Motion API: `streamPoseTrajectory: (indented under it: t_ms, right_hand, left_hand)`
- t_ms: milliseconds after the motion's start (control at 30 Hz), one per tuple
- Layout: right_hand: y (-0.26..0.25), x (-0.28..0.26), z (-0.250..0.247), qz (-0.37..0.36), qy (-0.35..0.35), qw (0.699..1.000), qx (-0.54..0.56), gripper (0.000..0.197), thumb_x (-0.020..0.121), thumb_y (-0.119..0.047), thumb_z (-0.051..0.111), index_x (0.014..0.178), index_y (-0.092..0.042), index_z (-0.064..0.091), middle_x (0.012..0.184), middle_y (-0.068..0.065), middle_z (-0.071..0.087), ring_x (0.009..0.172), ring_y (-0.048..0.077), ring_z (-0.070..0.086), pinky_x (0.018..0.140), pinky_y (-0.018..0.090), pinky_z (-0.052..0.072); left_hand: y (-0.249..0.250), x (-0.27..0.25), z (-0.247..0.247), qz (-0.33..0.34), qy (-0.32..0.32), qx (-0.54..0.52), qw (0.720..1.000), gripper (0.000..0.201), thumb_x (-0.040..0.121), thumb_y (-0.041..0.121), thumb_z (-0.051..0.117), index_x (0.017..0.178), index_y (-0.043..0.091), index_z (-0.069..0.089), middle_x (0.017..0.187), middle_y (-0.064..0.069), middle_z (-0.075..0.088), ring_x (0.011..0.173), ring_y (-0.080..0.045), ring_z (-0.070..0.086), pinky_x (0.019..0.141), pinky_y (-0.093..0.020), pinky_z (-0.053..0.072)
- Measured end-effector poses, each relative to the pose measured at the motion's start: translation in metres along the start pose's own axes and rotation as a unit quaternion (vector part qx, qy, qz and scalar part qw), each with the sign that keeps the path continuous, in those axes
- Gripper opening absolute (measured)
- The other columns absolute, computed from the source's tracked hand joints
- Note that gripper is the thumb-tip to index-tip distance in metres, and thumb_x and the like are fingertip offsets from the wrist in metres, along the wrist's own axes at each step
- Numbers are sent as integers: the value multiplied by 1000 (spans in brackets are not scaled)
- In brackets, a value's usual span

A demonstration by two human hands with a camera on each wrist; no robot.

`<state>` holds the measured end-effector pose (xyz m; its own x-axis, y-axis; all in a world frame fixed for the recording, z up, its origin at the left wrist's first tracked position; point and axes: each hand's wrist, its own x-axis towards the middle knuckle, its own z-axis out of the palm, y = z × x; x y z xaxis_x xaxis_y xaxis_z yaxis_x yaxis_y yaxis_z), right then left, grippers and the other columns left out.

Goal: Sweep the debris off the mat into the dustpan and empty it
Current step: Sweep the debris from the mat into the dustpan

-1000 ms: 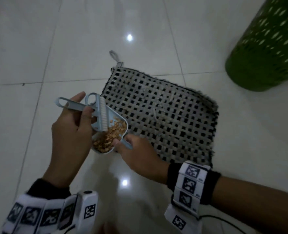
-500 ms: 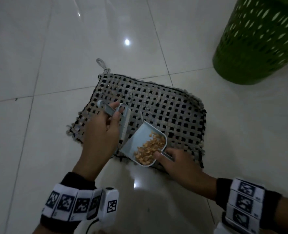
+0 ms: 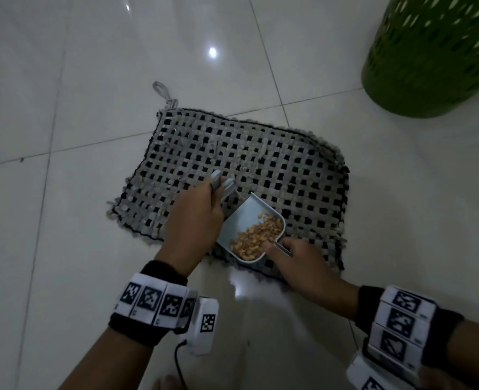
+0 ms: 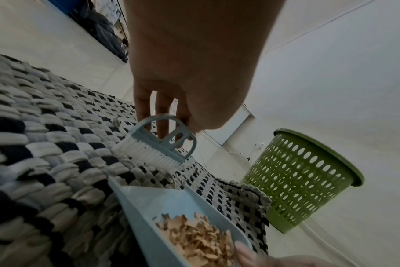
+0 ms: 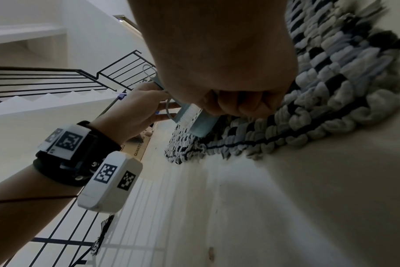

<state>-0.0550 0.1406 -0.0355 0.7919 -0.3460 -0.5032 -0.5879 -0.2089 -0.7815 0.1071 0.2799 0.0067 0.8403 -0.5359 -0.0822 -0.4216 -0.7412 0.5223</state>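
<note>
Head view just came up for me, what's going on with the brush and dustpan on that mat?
A person is sweeping the woven mat. The left hand grips the small blue brush by its handle, bristles down on the mat just ahead of the dustpan's open edge. The right hand holds the light blue dustpan by its handle, resting on the mat's near side. A pile of tan debris already sits in the pan. The green perforated bin stands on the tiled floor beyond the mat; the dustpan is not yet emptied.
</note>
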Motion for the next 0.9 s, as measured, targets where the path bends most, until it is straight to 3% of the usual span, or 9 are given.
streamPoseTrajectory:
  t_ms: [100, 167, 333, 433, 533, 567, 667, 767, 900]
  right_hand:
    - [5, 1, 1, 3, 1, 1000, -9, 47, 98, -45, 56, 72, -6, 62, 55, -1, 52, 45, 6, 46, 43, 18, 34]
    - [7, 1, 1, 1, 2, 1000, -1, 44, 98, -43, 57, 65, -14, 57, 51, -7, 49, 42, 3, 44, 42, 16, 32]
    - [8, 1, 0, -9, -2, 1000, -6, 40, 99, -42, 57, 63, -24, 55, 44, -17, 51, 41, -1, 47, 41, 12, 31]
    - [9, 1, 1, -16, -4, 1000, -16, 37, 99, -44, 56, 73, -18, 65, 53, -8, 58, 45, 0, 49, 43, 14, 33]
    - [12, 3, 2, -12, -3, 1000, -24, 37, 98, -48, 55, 87, -16, 71, 72, 4, 71, 56, 6, 61, 52, 24, 47]
    - [13, 3, 3, -10, -2, 1000, -26, 38, 98, -49, 54, 90, -17, 72, 77, 4, 73, 62, 10, 66, 57, 29, 52]
    - [13, 3, 3, -9, 0, 999, -33, 39, 98, -51, 54, 92, -17, 72, 81, 2, 75, 71, 15, 70, 65, 38, 57]
    - [13, 2, 2, -11, 0, 999, -33, 36, 98, -48, 54, 92, -17, 72, 82, 3, 75, 72, 16, 71, 66, 39, 58]
    - [11, 0, 2, -8, -5, 1000, -27, 34, 99, -47, 54, 95, -18, 71, 85, 3, 76, 75, 17, 72, 69, 39, 59]
  left_hand:
    - [2, 3, 5, 3, -14, 28, 1000, 26, 106, 27, 44, 121, 20, 63, 75, -1, 64, 58, -14, 53, 50, -34, 44]
    - [2, 3, 6, 4, -28, 14, 1000, 24, 106, 29, 43, 119, 23, 63, 84, -1, 68, 68, -17, 59, 60, -39, 52]
    - [6, -2, 5, 26, -54, 4, 998, 23, 106, 22, 45, 117, 19, 65, 90, -2, 70, 74, -18, 61, 66, -43, 54]
    - [6, -4, -2, 9, -64, -10, 998, 25, 105, 21, 45, 118, 24, 66, 93, 4, 70, 75, -13, 61, 66, -35, 54]
    - [7, -5, -8, -12, -44, -61, 997, 25, 103, 18, 47, 108, 37, 63, 83, 22, 61, 70, 10, 56, 58, -8, 39]
    - [8, -5, -9, -14, -34, -68, 997, 26, 103, 18, 47, 106, 41, 59, 81, 26, 58, 71, 16, 54, 56, -5, 36]
    - [6, -2, -4, -10, -12, -61, 998, 24, 105, 18, 46, 110, 35, 62, 85, 21, 62, 72, 13, 55, 55, -8, 37]
    - [5, -1, 3, 15, -7, -33, 999, 24, 105, 20, 46, 118, 29, 65, 88, 10, 69, 69, 0, 58, 54, -18, 40]
    - [9, -14, 8, 16, -33, -19, 999, 21, 105, 25, 45, 117, 26, 63, 88, 7, 69, 74, -9, 63, 59, -28, 51]
